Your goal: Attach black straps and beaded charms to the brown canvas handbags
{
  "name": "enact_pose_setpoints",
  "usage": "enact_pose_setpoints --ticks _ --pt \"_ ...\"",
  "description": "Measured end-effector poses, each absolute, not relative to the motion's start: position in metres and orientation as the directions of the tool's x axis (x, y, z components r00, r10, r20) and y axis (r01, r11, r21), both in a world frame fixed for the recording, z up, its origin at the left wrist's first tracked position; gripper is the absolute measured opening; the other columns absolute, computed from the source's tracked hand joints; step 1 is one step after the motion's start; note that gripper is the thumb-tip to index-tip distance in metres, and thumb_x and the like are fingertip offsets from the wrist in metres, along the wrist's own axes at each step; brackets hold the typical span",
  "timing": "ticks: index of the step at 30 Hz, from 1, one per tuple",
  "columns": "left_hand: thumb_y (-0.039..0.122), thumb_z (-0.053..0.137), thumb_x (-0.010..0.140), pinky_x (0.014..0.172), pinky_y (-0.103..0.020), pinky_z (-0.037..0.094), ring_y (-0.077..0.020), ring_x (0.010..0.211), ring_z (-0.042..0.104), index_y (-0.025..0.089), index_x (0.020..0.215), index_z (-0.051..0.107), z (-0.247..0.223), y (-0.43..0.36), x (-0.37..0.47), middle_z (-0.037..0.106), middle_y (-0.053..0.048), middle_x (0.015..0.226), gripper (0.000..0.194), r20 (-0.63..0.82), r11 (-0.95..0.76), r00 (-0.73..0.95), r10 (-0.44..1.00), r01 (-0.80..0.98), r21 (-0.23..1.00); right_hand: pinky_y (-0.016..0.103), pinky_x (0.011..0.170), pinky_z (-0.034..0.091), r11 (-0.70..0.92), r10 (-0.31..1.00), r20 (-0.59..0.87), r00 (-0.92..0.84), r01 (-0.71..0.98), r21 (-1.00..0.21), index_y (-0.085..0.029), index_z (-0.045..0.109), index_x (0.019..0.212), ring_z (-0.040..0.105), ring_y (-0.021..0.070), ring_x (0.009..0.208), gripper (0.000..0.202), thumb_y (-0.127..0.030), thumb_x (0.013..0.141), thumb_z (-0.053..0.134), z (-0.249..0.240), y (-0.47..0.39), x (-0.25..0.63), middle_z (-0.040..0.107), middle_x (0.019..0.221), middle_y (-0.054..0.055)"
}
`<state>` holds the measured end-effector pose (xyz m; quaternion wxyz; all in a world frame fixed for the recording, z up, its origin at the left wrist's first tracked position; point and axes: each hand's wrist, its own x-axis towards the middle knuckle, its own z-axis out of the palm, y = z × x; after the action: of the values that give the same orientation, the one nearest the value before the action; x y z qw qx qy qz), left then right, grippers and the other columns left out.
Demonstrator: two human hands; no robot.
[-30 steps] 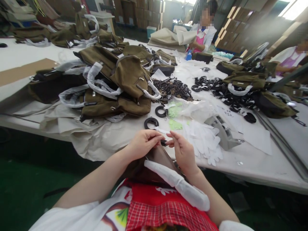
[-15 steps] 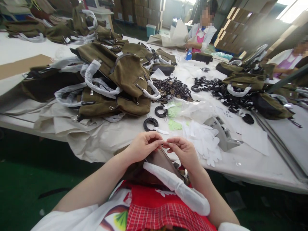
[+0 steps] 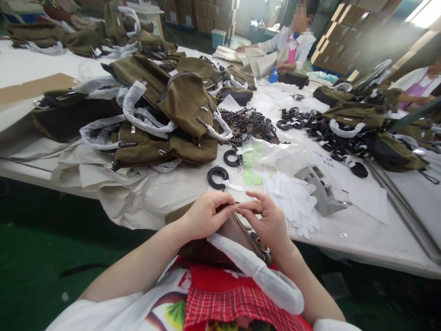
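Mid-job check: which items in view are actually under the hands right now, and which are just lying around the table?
In hand:
left hand and right hand, fingertips pinched together over the brown bag
the bag's white-wrapped handle, on the lap

Lying about:
black ring
pile of olive bags
white gloves
heap of black rings
table

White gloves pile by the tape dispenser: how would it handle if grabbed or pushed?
The white gloves look thin and limp, so probably floppy and light. Loosely heaped, they would likely slide apart when pushed rather than move as one. Unlikely to roll or break.
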<state>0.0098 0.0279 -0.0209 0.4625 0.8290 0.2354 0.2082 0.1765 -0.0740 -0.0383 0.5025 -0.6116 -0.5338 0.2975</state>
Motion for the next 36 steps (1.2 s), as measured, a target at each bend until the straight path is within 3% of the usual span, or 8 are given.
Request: enact_pose_setpoints --ticks 3,8,17,30,33,36 --pt "0.025 0.05 0.091 0.067 -0.023 0.041 -0.013 0.07 0.056 0.015 0.082 0.066 -0.02 0.026 0.011 0.065 -0.002 0.074 0.021 0.166 -0.559 0.811 0.561 0.224 0.798 0.033 0.08 0.058 0.119 0.947 0.252 0.2 0.511 -0.851 -0.024 0.051 0.122 0.074 0.0194 0.084 0.036 -0.023 0.087 0.064 -0.034 -0.076 0.177 0.077 0.091 0.003" --pt "0.021 0.051 0.09 0.066 -0.024 0.041 -0.0138 0.07 0.057 0.016 0.083 0.067 -0.02 0.025 0.014 0.066 -0.002 0.076 0.018 0.175 -0.621 0.822 0.541 0.251 0.743 0.03 0.082 0.057 0.146 0.946 0.292 0.142 0.619 -0.772 -0.024 0.05 0.125 0.073 0.017 0.087 0.039 -0.018 0.088 0.061 -0.033 -0.077 0.179 0.077 0.093 0.0" --pt "0.023 0.049 0.091 0.066 -0.026 0.042 -0.0154 0.071 0.058 0.017 0.081 0.065 -0.019 0.025 0.014 0.066 -0.003 0.075 0.02 0.154 -0.682 0.849 0.506 0.284 0.674 0.029 0.081 0.055 0.101 0.966 0.241 0.097 0.715 -0.692 -0.023 0.053 0.122 0.072 0.0183 0.091 0.034 -0.017 0.089 0.059 -0.03 -0.077 0.178 0.077 0.095 0.0" --pt "0.02 0.041 0.091 0.067 -0.032 0.045 -0.0217 0.074 0.061 0.018 0.077 0.06 -0.026 0.019 0.022 0.066 -0.006 0.078 0.023 0.157 -0.838 0.886 0.437 0.338 0.428 0.032 0.071 0.054 0.028 0.995 0.099 0.015 0.906 -0.422 -0.015 0.05 0.132 0.072 0.0231 0.079 0.039 -0.024 0.094 0.05 -0.028 -0.069 0.17 0.076 0.092 0.008" --pt "0.026 0.039 0.094 0.068 -0.032 0.047 -0.0213 0.075 0.063 0.019 0.082 0.062 -0.034 0.023 0.023 0.068 -0.005 0.081 0.027 0.193 -0.83 0.877 0.44 0.315 0.461 0.03 0.074 0.053 0.076 0.991 0.132 -0.017 0.89 -0.45 -0.019 0.056 0.126 0.071 0.0207 0.083 0.034 -0.023 0.093 0.052 -0.026 -0.069 0.177 0.075 0.095 0.006" --pt "0.034 0.041 0.095 0.067 -0.029 0.048 -0.0195 0.073 0.064 0.021 0.083 0.062 -0.043 0.027 0.024 0.069 -0.003 0.081 0.027 0.224 -0.781 0.835 0.502 0.327 0.533 0.029 0.091 0.05 0.077 0.971 0.231 0.059 0.841 -0.535 -0.022 0.062 0.117 0.066 0.0184 0.103 0.03 -0.029 0.087 0.063 -0.026 -0.071 0.208 0.072 0.111 0.004"
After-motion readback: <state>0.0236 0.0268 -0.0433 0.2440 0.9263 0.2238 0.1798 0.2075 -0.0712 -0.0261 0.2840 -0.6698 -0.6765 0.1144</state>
